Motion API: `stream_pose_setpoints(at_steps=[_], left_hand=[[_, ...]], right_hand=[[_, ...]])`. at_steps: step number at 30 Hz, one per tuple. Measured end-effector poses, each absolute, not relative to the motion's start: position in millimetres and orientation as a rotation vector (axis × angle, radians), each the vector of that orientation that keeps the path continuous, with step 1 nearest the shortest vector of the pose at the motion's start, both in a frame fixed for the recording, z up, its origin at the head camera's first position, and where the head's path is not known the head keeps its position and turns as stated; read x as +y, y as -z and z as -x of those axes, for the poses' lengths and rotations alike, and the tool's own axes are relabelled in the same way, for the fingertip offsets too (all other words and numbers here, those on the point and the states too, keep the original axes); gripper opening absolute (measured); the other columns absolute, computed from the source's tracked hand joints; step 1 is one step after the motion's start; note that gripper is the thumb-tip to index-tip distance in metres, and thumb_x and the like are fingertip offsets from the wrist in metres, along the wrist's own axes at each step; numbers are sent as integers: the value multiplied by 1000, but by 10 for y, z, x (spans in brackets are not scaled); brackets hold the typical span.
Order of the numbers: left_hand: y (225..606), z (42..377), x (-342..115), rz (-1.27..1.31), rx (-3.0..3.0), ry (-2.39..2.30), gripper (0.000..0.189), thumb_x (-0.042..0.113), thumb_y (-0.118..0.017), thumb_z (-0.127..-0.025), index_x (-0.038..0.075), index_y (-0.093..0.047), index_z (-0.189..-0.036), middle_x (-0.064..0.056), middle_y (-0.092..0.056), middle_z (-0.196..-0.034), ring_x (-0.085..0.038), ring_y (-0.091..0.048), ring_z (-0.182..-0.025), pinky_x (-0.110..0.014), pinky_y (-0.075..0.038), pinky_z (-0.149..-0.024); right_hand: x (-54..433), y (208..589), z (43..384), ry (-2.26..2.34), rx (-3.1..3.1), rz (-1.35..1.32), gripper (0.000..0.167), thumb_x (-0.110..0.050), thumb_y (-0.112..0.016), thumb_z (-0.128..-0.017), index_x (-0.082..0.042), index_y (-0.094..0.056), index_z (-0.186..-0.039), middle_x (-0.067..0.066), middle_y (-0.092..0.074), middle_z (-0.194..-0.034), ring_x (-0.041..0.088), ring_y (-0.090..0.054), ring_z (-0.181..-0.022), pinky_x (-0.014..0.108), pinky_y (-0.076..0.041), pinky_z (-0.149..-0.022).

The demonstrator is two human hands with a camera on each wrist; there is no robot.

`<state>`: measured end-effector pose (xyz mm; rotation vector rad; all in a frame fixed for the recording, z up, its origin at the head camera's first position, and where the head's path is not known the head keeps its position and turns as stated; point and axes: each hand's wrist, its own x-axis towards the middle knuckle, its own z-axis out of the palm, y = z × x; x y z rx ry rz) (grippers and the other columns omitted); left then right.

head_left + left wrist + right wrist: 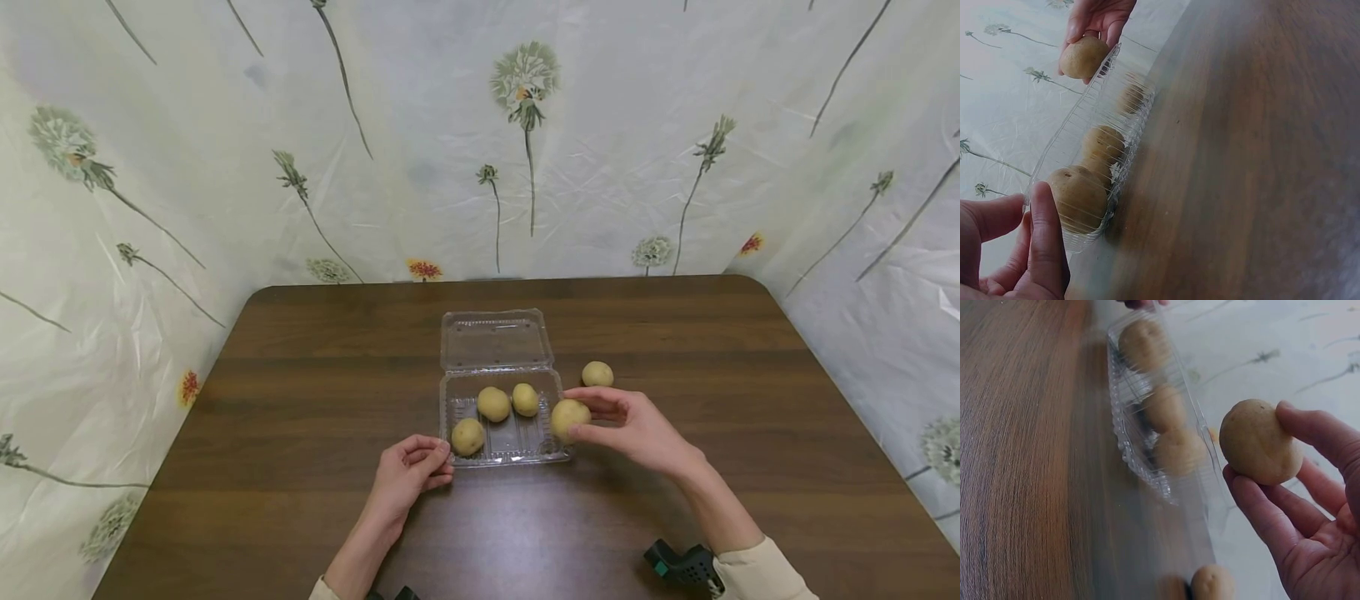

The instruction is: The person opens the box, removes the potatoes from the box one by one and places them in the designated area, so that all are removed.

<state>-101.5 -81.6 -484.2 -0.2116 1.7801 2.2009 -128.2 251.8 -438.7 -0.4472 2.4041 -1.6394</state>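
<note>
A clear plastic clamshell container (517, 442) lies with its lid (495, 342) folded back on the table. Three potatoes sit inside: one at the front left (468, 437), one near the middle (493, 404) and a smaller one (525, 400) beside it. My left hand (412, 471) pinches the container's rim at its front left corner between thumb and fingers. Thumb and fingers of my right hand (637, 429) grip another potato (1260, 442), held at the container's right edge, above the rim in the left wrist view. Behind that hand, one more potato (597, 374) rests on the wood.
The brown wooden table (330, 375) has rounded far corners. A pale sheet (420, 108) printed with dandelions hangs behind it and along both sides. Near the right sleeve (765, 575) a black wrist device (682, 565) shows.
</note>
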Motion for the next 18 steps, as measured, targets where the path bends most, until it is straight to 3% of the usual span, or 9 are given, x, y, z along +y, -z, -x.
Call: stream_pose_setpoints(at_steps=[9, 18], left_hand=[[4845, 1013, -818, 223, 1776, -2200, 23, 10, -69, -93, -8, -60, -104, -10, -66, -83, -17, -67, -74, -31, -59, -72], [4862, 1016, -820, 222, 1765, -2205, 25, 12, -70, -92, -8, -61, -104, -10, -66, -83, -17, -67, -74, -31, -59, -72]], right_hand=[[2555, 4396, 1274, 1648, 2396, 430, 47, -21, -76, -88, -6, -61, -129, 9, -62, -127, 23, -60, -114, 26, -53, -88], [2616, 4426, 1255, 1632, 2438, 393, 48, -23, -77, -87, -6, -61, -130, 8, -63, -126, 21, -60, -114, 29, -52, -90]])
